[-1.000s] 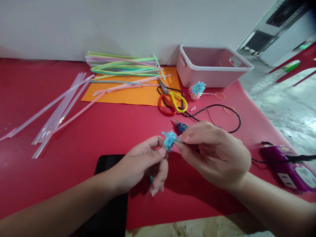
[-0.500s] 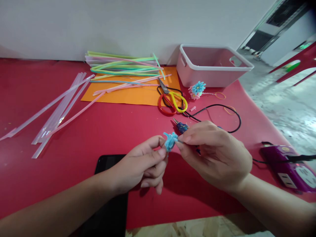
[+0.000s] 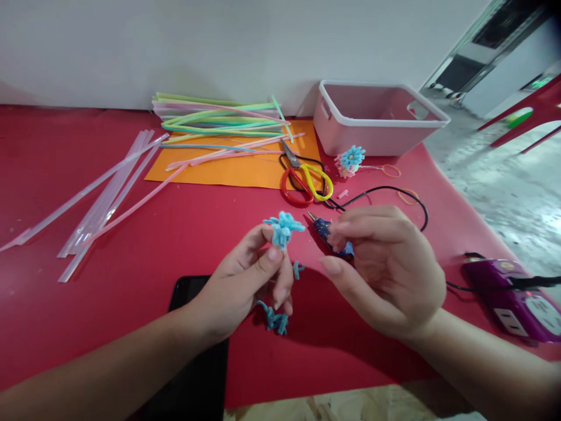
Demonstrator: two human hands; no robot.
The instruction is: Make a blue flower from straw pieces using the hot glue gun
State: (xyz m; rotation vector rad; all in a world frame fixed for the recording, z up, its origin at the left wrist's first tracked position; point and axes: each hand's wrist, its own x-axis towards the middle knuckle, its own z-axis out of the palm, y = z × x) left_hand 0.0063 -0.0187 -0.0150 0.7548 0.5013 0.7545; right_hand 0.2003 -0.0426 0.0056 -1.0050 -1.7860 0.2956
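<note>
My left hand (image 3: 249, 280) pinches a small light-blue straw flower (image 3: 283, 227) between thumb and forefinger, holding it up above the red table (image 3: 175, 234). Curled blue straw pieces (image 3: 274, 317) lie under that hand, and one more blue curl (image 3: 298, 268) sits beside its fingers. My right hand (image 3: 385, 269) has let go of the flower and hovers to its right with fingers loosely apart, close over a dark blue glue gun (image 3: 328, 233) on the table.
Red-and-yellow scissors (image 3: 304, 178) lie on an orange sheet (image 3: 236, 166) with coloured straws (image 3: 219, 114). Clear straws (image 3: 105, 193) lie left. A white bin (image 3: 377, 117), a finished flower (image 3: 349, 159), rubber bands, a black cable, a purple power strip (image 3: 512, 298) and a phone (image 3: 193, 362) surround me.
My right hand released the blue flower and drew back to the right. My left hand lifted the flower up and leftward. Blue straw curls now lie on the table.
</note>
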